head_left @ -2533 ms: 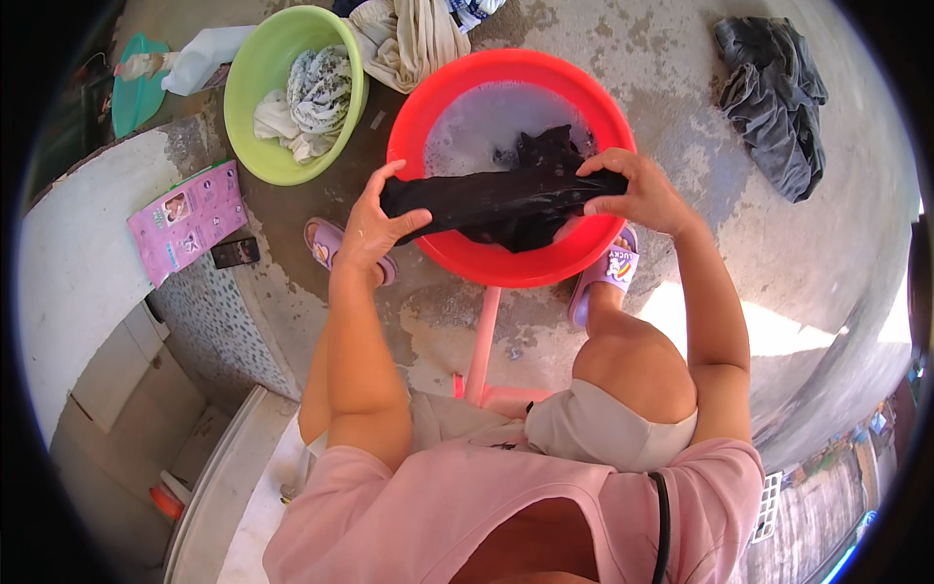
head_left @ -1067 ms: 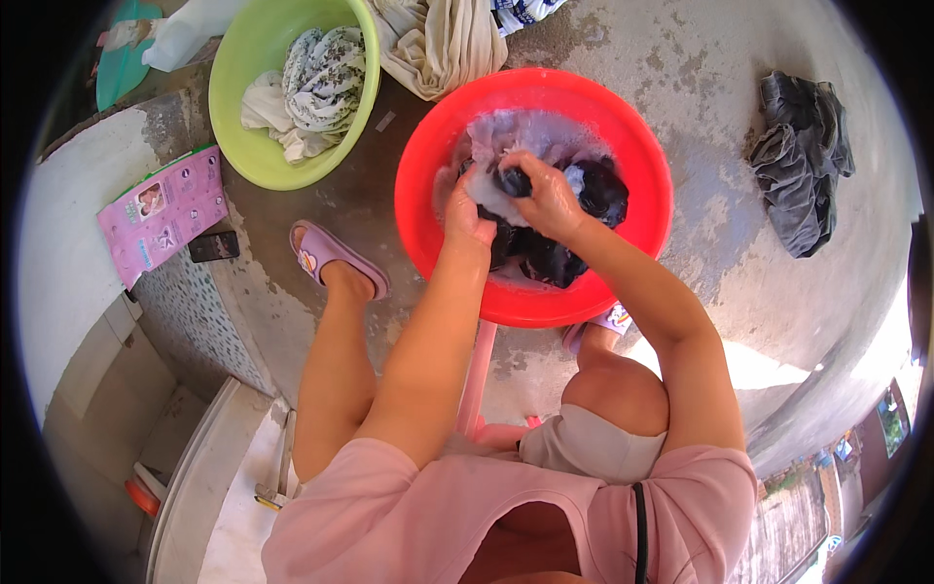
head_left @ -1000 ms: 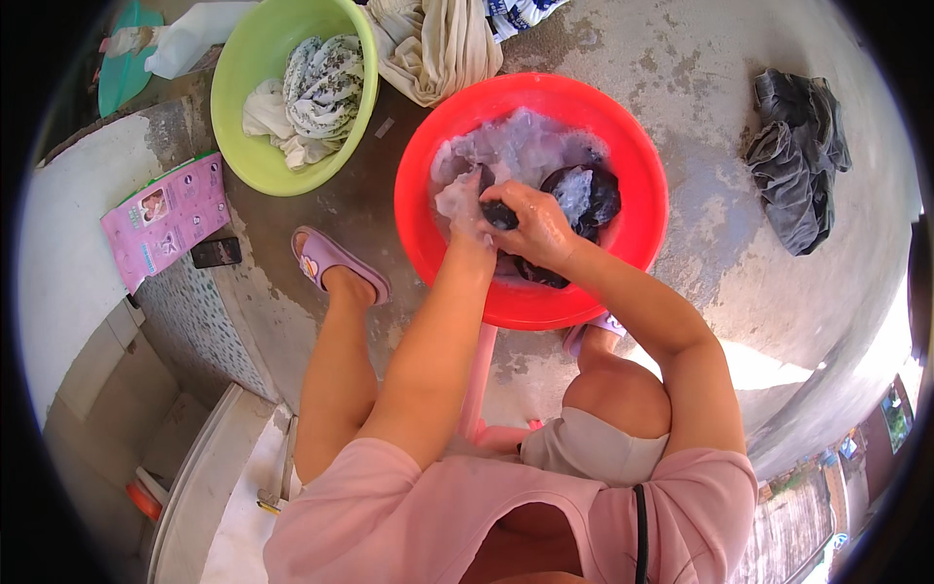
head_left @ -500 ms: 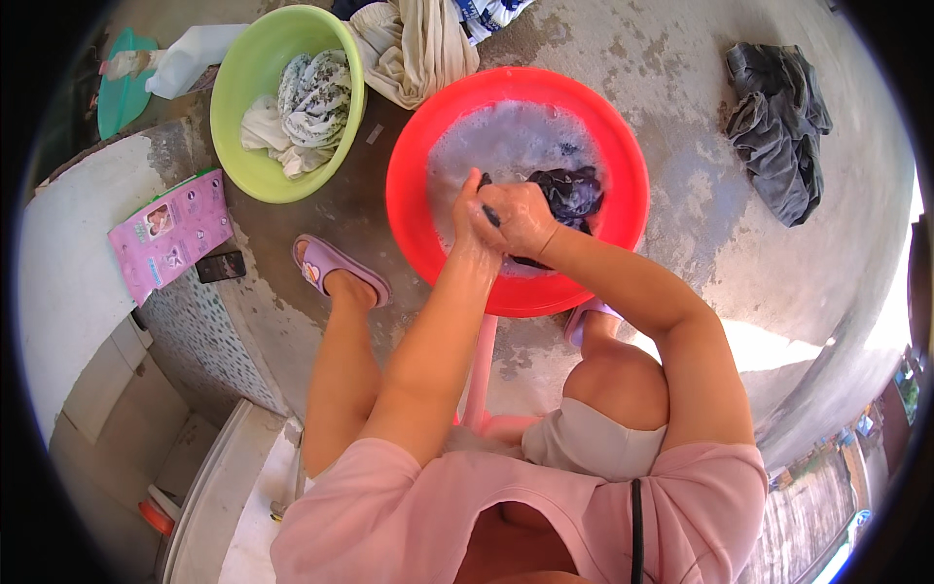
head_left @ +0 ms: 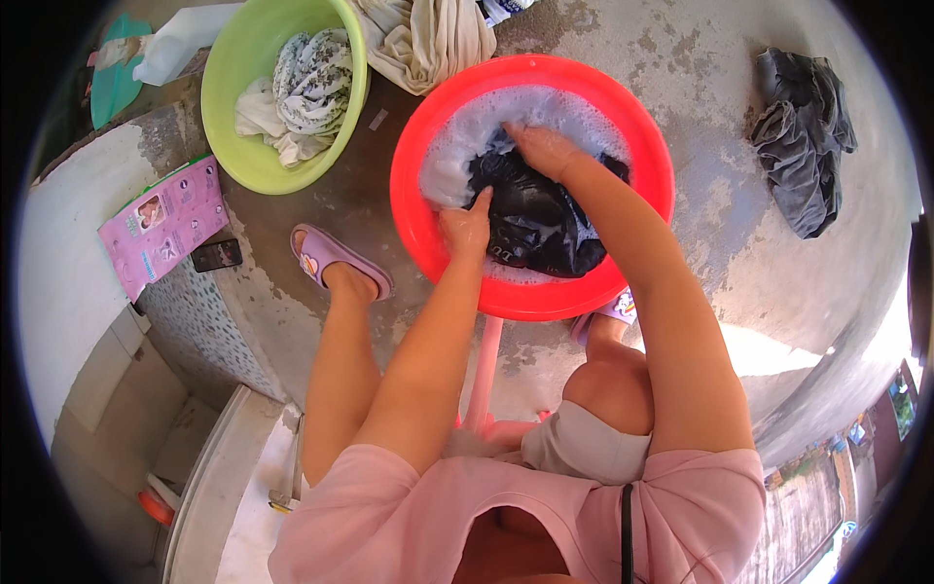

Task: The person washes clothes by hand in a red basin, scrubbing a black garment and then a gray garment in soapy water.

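A black wet garment (head_left: 530, 216) with pale lettering lies spread in cloudy, sudsy water inside a red basin (head_left: 654, 185). My left hand (head_left: 465, 228) is at the garment's left edge, thumb raised and fingers closed around the cloth, partly hidden by the suds. Farther back, my right hand (head_left: 543, 151) grips the garment's far edge, its fingertips bent down into the fabric. Some of the dark cloth sits under the surface, where its shape does not show.
Left of the basin stands a green basin (head_left: 224, 146) holding white and patterned clothes (head_left: 313, 83). Beige cloth (head_left: 428, 44) lies behind. Dark grey trousers (head_left: 803, 136) rest on the concrete at right. A pink packet (head_left: 165, 224), a phone (head_left: 216, 255) and a white jug (head_left: 180, 44) are at left.
My hands were clasped together over the basin, squeezing dark cloth. Now they have parted, and the black garment is spread wider across the water between them.
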The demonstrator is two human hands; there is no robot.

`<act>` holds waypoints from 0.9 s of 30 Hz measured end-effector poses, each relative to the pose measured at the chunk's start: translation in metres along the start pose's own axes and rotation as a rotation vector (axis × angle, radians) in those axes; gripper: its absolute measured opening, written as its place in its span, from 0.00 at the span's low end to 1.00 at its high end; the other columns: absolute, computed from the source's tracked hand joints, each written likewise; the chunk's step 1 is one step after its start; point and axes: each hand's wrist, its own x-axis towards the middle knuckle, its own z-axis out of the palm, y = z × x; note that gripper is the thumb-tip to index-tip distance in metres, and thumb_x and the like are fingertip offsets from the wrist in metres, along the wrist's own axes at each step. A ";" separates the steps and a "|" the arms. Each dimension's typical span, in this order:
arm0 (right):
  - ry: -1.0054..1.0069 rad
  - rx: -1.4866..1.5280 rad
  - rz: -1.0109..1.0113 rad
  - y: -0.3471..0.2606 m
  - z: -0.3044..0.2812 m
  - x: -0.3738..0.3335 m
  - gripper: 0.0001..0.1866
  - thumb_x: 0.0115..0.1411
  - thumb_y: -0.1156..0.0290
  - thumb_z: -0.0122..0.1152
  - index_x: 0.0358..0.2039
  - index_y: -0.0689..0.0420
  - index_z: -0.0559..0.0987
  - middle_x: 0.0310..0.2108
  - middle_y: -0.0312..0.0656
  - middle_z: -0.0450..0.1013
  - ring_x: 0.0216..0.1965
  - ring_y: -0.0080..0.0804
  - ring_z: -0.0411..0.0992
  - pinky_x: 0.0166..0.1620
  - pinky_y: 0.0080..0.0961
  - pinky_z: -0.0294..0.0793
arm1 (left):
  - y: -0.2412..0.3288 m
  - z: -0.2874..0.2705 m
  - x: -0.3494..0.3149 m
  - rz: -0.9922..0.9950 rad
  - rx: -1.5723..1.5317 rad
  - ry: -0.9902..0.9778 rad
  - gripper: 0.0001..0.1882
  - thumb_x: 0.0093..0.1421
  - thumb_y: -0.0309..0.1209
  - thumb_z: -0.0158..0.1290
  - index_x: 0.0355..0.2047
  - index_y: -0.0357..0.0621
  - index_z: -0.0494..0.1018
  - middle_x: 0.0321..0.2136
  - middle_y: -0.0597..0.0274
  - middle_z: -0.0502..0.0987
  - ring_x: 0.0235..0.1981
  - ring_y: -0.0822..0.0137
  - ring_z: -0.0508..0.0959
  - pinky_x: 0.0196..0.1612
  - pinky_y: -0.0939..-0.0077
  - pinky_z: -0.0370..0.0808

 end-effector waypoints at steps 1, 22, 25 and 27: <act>0.043 0.227 0.076 0.000 0.015 0.001 0.24 0.63 0.53 0.49 0.54 0.55 0.70 0.52 0.52 0.69 0.53 0.50 0.68 0.56 0.41 0.64 | -0.013 0.002 0.001 0.066 0.009 -0.004 0.25 0.50 0.35 0.64 0.46 0.35 0.72 0.38 0.60 0.77 0.39 0.59 0.75 0.45 0.68 0.71; 0.410 0.001 -0.111 -0.072 -0.025 -0.057 0.20 0.59 0.52 0.55 0.25 0.58 0.77 0.21 0.54 0.73 0.27 0.54 0.73 0.31 0.45 0.72 | 0.089 -0.015 -0.057 -0.309 -1.239 -0.615 0.25 0.63 0.45 0.51 0.53 0.40 0.68 0.49 0.57 0.74 0.49 0.58 0.74 0.52 0.58 0.73; 0.531 0.156 -0.029 -0.073 -0.045 -0.052 0.22 0.60 0.51 0.55 0.26 0.61 0.76 0.22 0.55 0.73 0.28 0.55 0.73 0.32 0.44 0.71 | 0.063 -0.033 -0.035 -0.208 -1.244 -0.484 0.23 0.63 0.43 0.52 0.52 0.40 0.68 0.49 0.55 0.74 0.49 0.57 0.75 0.53 0.56 0.73; 0.631 0.250 -0.035 -0.060 -0.058 -0.043 0.19 0.60 0.55 0.57 0.37 0.60 0.76 0.31 0.52 0.76 0.32 0.52 0.75 0.35 0.40 0.73 | 0.046 -0.043 -0.023 -0.095 -1.227 -0.374 0.22 0.59 0.33 0.58 0.51 0.40 0.68 0.46 0.55 0.75 0.47 0.59 0.76 0.52 0.59 0.74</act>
